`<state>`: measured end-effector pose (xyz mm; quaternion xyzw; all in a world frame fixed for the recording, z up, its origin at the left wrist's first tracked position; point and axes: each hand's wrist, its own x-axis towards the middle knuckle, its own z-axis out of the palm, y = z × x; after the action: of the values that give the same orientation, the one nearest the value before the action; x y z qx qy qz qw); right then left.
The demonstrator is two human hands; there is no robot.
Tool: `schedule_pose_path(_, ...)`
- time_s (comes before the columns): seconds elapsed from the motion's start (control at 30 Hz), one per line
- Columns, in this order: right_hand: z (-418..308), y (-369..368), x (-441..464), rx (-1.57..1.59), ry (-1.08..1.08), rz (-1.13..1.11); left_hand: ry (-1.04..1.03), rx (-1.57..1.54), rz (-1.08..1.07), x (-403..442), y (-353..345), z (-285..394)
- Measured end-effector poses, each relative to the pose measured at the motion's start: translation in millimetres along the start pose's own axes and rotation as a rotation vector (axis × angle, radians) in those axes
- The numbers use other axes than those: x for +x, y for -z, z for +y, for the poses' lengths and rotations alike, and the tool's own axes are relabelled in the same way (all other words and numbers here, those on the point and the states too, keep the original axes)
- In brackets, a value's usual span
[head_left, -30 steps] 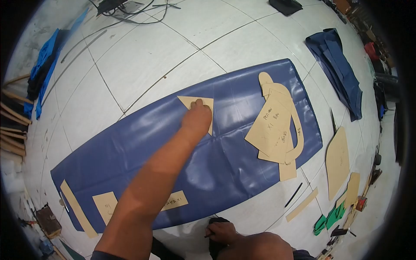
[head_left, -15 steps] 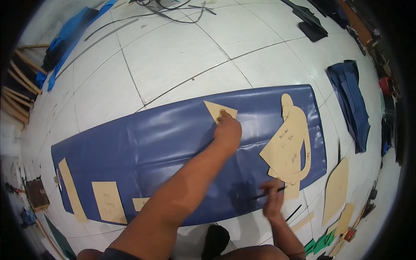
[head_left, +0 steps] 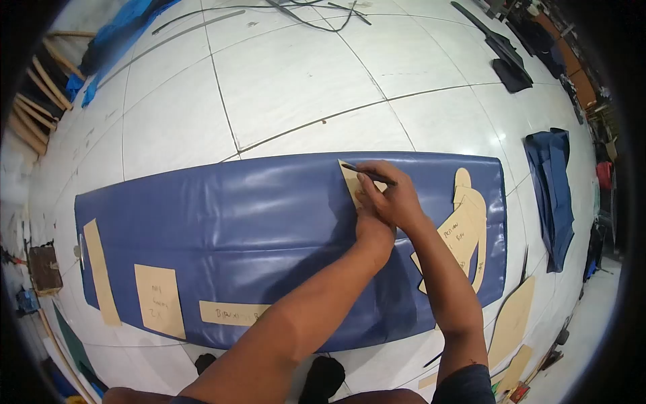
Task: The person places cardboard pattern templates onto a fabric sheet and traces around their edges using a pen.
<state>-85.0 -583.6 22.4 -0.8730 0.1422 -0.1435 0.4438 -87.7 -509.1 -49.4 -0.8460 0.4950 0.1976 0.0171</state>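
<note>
My left hand (head_left: 375,227) presses a small triangular paper pattern (head_left: 349,180) down against a blue vinyl sheet (head_left: 256,195). Its fingers are partly covered by my right hand (head_left: 398,196), which is closed around a dark pen (head_left: 371,174). The pen's tip is at the triangle's upper left corner. Right of both hands lies a larger paper pattern (head_left: 460,232) with handwriting, partly behind my right forearm. A narrow labelled pattern (head_left: 229,313) lies partly under my left forearm.
A rectangular pattern (head_left: 159,299) and a long strip (head_left: 102,273) lie at the sheet's left end. Folded dark blue material (head_left: 550,195) rests on the tiled floor to the right. Nearby is a tan pattern piece (head_left: 513,323). Cables (head_left: 316,23) lie at the far side.
My right hand has moved up and left with the pen, from the sheet's near edge to the triangle. My left hand stays on the triangle. The camera view has shifted.
</note>
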Motion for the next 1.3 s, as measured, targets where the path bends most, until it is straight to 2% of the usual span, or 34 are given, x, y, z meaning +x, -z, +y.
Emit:
schedule_pose_path(0.13,7,-7,14,-0.049,0.11,-0.023,0.108,-0.134,0.111,-10,10,2)
schedule_pose_path(0.23,14,-11,15,-0.069,0.157,-0.027,0.045,-0.07,0.149,-10,6,4)
schedule_pose_path(0.33,10,-12,15,-0.086,0.136,-0.031,0.237,-0.25,0.199,-2,-8,9)
schedule_pose_path(0.43,9,-12,15,-0.159,0.184,-0.028,0.217,-0.381,0.14,-10,10,4)
schedule_pose_path(0.5,11,-12,16,-0.175,0.191,-0.022,0.261,-0.581,-0.037,-13,23,1)
schedule_pose_path(0.53,10,-12,16,-0.191,0.199,-0.016,0.26,-0.581,-0.037,-11,17,2)
schedule_pose_path(0.6,9,-11,16,-0.19,0.209,-0.011,0.16,-0.345,0.05,-5,3,4)
schedule_pose_path(0.7,7,-11,16,-0.192,0.224,-0.004,0.148,-0.185,0.063,-5,-3,9)
schedule_pose_path(0.83,7,-12,17,-0.22,0.216,0.005,0.072,-0.161,-0.042,-4,2,7)
schedule_pose_path(0.93,4,-10,17,-0.208,0.21,-0.034,0.081,-0.075,0.043,3,-15,9)
schedule_pose_path(1.0,8,-10,16,-0.23,0.215,-0.038,0.127,-0.063,0.202,6,-27,12)
schedule_pose_path(1.03,7,-10,16,-0.251,0.22,-0.04,0.127,-0.064,0.203,5,-22,11)
schedule_pose_path(1.1,4,-10,15,-0.254,0.216,-0.026,0.124,-0.145,0.059,4,-12,10)
schedule_pose_path(1.23,1,-11,15,-0.284,0.238,0.006,0.064,-0.081,0.072,11,-32,10)
schedule_pose_path(1.3,2,-10,15,-0.287,0.224,-0.017,0.076,-0.088,-0.011,-5,6,7)
